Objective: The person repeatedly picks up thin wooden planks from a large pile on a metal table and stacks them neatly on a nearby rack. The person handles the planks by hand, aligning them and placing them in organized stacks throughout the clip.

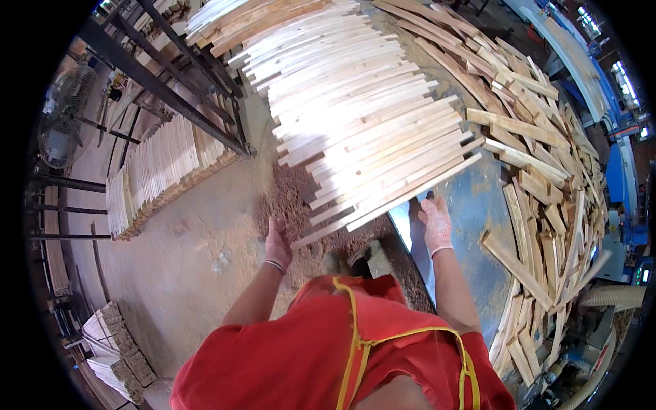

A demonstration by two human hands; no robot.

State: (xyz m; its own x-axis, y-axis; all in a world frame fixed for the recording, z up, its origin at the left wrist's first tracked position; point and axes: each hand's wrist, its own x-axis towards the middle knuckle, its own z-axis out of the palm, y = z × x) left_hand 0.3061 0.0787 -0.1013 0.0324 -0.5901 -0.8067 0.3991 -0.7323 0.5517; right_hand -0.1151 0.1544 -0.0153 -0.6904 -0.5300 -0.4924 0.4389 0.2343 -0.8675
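A wide fan of long pale wooden slats point(355, 109) lies side by side, its near ends overhanging the edge of a blue metal table point(478, 198). My left hand point(277, 242), in a pink-white work glove, reaches under the lowest slat's near end at the left. My right hand point(435, 222), gloved the same way, presses against the near ends of the slats at the right, over the blue table. Both hands touch the bundle's near edge; how firmly each grips is hidden by the slats.
A jumbled heap of short wood offcuts point(540, 171) covers the table's right side. Sawdust point(294, 198) is piled on the concrete floor. A stacked pallet of slats point(164, 171) stands left beside a dark steel rack point(171, 75). A fan point(65, 116) stands far left.
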